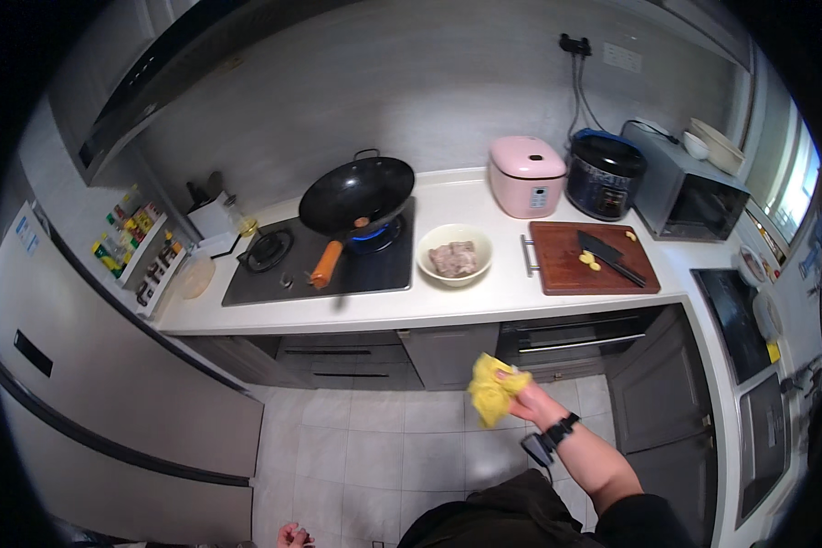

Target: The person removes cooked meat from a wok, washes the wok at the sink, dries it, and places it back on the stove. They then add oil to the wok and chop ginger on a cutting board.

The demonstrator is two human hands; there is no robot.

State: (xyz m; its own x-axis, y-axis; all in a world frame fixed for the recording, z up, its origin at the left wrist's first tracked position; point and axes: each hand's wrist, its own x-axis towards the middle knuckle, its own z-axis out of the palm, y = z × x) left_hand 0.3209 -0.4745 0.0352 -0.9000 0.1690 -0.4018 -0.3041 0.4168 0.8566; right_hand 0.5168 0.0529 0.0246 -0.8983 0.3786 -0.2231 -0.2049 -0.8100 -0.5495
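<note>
A yellow cloth (491, 392) is bunched in my right hand (531, 399), in front of the counter. Low at the picture's bottom edge, my left hand (294, 536) is only partly visible, its fingers slightly curled; no object shows in it. A black wok (356, 192) with an orange handle sits over a lit blue burner (377, 236) on the gas hob (370, 277). Beside the hob, a cream bowl (455, 279) holds pale meat (454, 259). On a wooden cutting board (562, 274) lie a dark cleaver (609, 257) and several pale yellow slices (589, 260).
A pink rice cooker (527, 178), a dark electric cooker (604, 177) and a microwave (685, 198) stand along the back wall. Spice racks (147, 250) and a fridge (109, 383) are at left. The sink (764, 438) is at right.
</note>
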